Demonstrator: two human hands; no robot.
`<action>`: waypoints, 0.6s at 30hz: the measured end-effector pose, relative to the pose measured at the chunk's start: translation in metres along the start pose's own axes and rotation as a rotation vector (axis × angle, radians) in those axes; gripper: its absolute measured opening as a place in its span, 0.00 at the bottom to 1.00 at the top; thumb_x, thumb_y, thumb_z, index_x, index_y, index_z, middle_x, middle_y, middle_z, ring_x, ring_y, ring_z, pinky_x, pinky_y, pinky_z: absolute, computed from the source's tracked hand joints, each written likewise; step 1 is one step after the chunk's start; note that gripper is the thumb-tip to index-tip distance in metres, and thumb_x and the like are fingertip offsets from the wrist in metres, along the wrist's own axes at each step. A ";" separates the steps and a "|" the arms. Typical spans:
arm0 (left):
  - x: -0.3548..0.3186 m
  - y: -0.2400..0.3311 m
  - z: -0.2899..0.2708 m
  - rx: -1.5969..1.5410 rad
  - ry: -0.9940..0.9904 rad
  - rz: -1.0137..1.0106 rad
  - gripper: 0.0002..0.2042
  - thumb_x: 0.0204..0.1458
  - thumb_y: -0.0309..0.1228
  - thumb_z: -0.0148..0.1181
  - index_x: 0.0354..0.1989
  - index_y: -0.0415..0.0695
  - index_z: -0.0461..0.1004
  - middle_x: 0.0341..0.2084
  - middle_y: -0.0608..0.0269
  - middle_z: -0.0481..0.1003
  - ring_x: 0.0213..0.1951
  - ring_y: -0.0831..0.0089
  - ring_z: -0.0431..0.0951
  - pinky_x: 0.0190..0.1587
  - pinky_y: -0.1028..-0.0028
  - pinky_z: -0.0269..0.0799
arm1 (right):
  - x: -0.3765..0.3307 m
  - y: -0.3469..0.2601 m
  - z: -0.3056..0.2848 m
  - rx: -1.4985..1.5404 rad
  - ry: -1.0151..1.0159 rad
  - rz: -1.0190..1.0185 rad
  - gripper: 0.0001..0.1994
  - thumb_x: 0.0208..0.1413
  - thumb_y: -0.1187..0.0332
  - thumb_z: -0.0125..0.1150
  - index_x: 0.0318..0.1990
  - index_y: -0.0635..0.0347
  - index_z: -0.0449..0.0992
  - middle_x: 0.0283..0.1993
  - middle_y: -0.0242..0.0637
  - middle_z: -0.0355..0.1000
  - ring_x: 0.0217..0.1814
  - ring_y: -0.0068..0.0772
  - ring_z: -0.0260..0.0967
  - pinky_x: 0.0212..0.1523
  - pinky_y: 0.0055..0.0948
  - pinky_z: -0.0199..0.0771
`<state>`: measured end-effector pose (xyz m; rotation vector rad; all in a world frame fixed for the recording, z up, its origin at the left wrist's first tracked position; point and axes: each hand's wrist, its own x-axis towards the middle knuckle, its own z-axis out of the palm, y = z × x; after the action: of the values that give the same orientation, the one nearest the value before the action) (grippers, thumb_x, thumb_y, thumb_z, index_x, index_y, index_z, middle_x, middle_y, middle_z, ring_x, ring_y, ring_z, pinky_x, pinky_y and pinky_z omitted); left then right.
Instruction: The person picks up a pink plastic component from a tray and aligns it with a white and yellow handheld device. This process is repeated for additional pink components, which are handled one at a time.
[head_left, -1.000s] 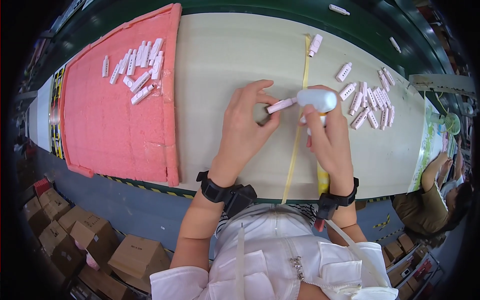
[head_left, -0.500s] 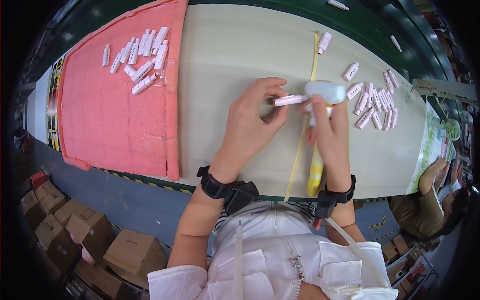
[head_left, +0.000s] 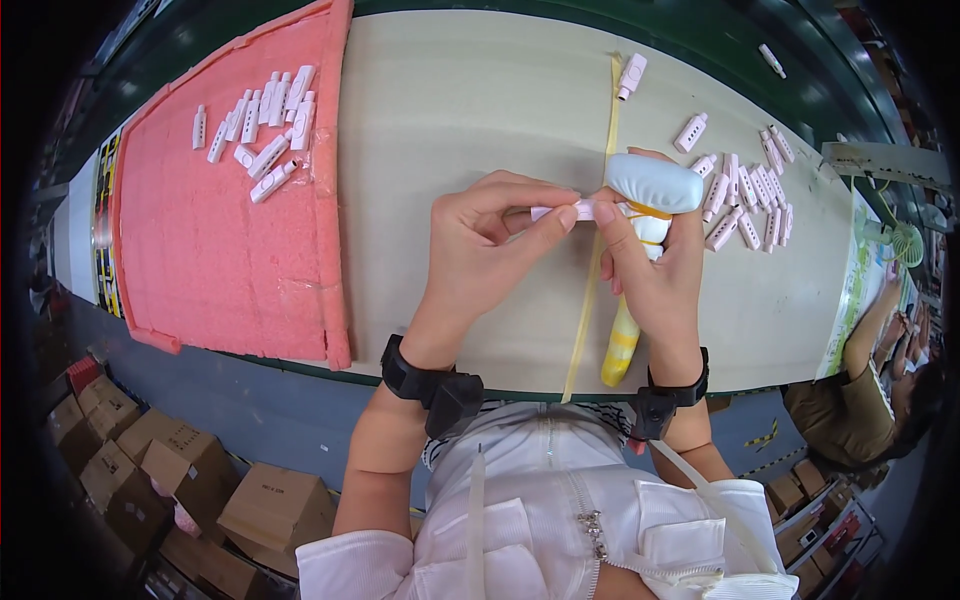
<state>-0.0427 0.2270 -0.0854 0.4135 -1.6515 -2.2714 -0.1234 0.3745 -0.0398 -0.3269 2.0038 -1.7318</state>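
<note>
My left hand (head_left: 478, 245) is closed, its thumb and fingertips pinching a small pale pink plastic casing (head_left: 586, 210) held level above the table. At the casing's right end, the thumb and fingertips of my right hand (head_left: 662, 275) meet it. That same hand is wrapped round a mallet (head_left: 655, 186), whose head is padded in light blue cloth. The mallet's handle is bound in white and yellow tape, and its yellow end sticks out below my palm. My fingers hide much of the casing.
A pink foam mat (head_left: 225, 260) on the left bears several similar casings (head_left: 268, 185). More casings (head_left: 724, 230) lie grouped on the right of the beige table (head_left: 450, 110). Yellow tape (head_left: 590, 330) runs across it. Cardboard boxes (head_left: 275, 510) stand on the floor; another person (head_left: 850, 400) sits at right.
My left fingers have closed in on the casing and drawn it nearer my right hand, which now touches its end. The mallet head, blurred before, now looks still. The whole view has shifted slightly.
</note>
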 end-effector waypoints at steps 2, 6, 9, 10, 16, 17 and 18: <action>0.001 0.000 0.000 -0.008 0.003 -0.013 0.08 0.55 0.19 0.68 0.44 0.36 0.83 0.45 0.54 0.79 0.48 0.69 0.82 0.49 0.73 0.83 | 0.002 0.003 0.001 -0.011 0.001 -0.031 0.25 0.62 0.72 0.66 0.62 0.61 0.62 0.41 0.32 0.74 0.34 0.15 0.70 0.25 0.17 0.70; 0.001 0.004 0.000 0.004 -0.008 -0.019 0.08 0.56 0.19 0.67 0.44 0.37 0.84 0.44 0.55 0.80 0.48 0.70 0.82 0.50 0.74 0.83 | 0.002 0.011 0.003 -0.043 0.006 -0.101 0.26 0.61 0.72 0.67 0.63 0.62 0.63 0.41 0.32 0.75 0.33 0.15 0.70 0.25 0.17 0.69; 0.003 0.012 0.002 0.050 -0.043 -0.016 0.08 0.57 0.19 0.66 0.45 0.37 0.83 0.44 0.55 0.80 0.48 0.70 0.82 0.49 0.75 0.82 | 0.004 0.011 0.001 -0.062 0.040 -0.141 0.27 0.62 0.71 0.67 0.65 0.62 0.63 0.41 0.32 0.76 0.30 0.14 0.69 0.23 0.15 0.67; 0.004 0.015 0.001 0.086 -0.059 -0.031 0.09 0.57 0.19 0.66 0.45 0.37 0.83 0.43 0.55 0.81 0.47 0.70 0.82 0.49 0.75 0.82 | 0.004 0.012 0.000 -0.035 0.040 -0.099 0.27 0.62 0.70 0.67 0.65 0.62 0.63 0.41 0.32 0.76 0.29 0.13 0.69 0.23 0.15 0.67; 0.064 0.122 -0.012 0.609 0.315 0.693 0.10 0.52 0.26 0.72 0.43 0.39 0.82 0.36 0.61 0.82 0.38 0.77 0.80 0.41 0.75 0.75 | 0.004 0.006 -0.009 0.039 0.092 0.014 0.27 0.62 0.68 0.68 0.65 0.60 0.62 0.43 0.32 0.78 0.29 0.13 0.69 0.23 0.15 0.68; 0.079 0.164 -0.019 0.773 0.546 0.950 0.12 0.51 0.29 0.74 0.42 0.40 0.82 0.31 0.64 0.82 0.34 0.80 0.79 0.36 0.77 0.72 | 0.002 0.004 -0.008 0.050 0.091 0.007 0.27 0.62 0.68 0.68 0.65 0.60 0.62 0.43 0.32 0.78 0.29 0.13 0.69 0.23 0.15 0.68; 0.096 0.203 -0.029 0.883 0.701 1.196 0.12 0.52 0.29 0.73 0.42 0.39 0.82 0.31 0.63 0.82 0.34 0.79 0.79 0.36 0.76 0.73 | 0.000 0.003 -0.007 0.051 0.076 0.010 0.27 0.62 0.67 0.68 0.65 0.59 0.62 0.43 0.32 0.78 0.29 0.13 0.69 0.23 0.15 0.68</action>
<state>-0.1038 0.1036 0.0940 0.2234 -1.6659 -0.4251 -0.1266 0.3807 -0.0420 -0.2372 2.0066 -1.8102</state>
